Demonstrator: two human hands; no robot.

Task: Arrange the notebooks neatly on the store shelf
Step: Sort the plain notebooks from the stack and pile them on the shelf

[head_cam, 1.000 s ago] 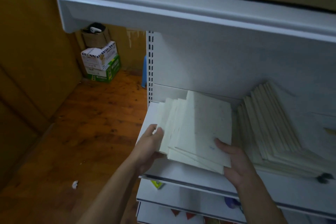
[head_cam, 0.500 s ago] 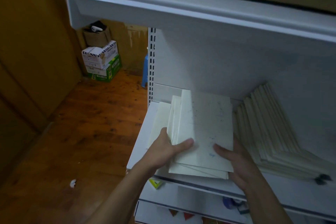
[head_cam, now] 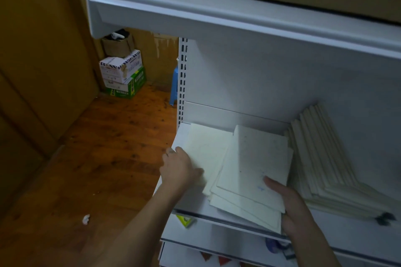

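Head view, notebook shelf. The right hand [head_cam: 290, 208] holds the pile [head_cam: 253, 169] of pale notebooks at its near right corner, thumb on the top cover and fingers underneath. The left hand [head_cam: 181, 169] has its thumb on a single notebook [head_cam: 206, 151], with the fingers curled at that notebook's left edge in what looks like a pinch. Both lots lie flat on the shelf [head_cam: 347, 232].

A second ago both hands bracketed one fanned pile, and half a second ago the left thumb pressed over its left side to square it. Now the left hand has shifted outward, away from the right grip. The notebook under it lies exposed to the left of the pile, partly tucked beneath the pile's left edge. The pile is still stepped at its near edge, so squaring appears unfinished. The lot seems to be splitting into two rather than closing into one.

Beyond the right grip, on its outer side, a fanned row [head_cam: 321, 154] of notebooks leans untouched.

Legible writing: none. A faint blue mark sits on the top cover just ahead of the right thumb, too blurred to read. The stacked boxes [head_cam: 122, 73] on the floor, well beyond the left hand, carry print, green on the lowest, too small to make out.
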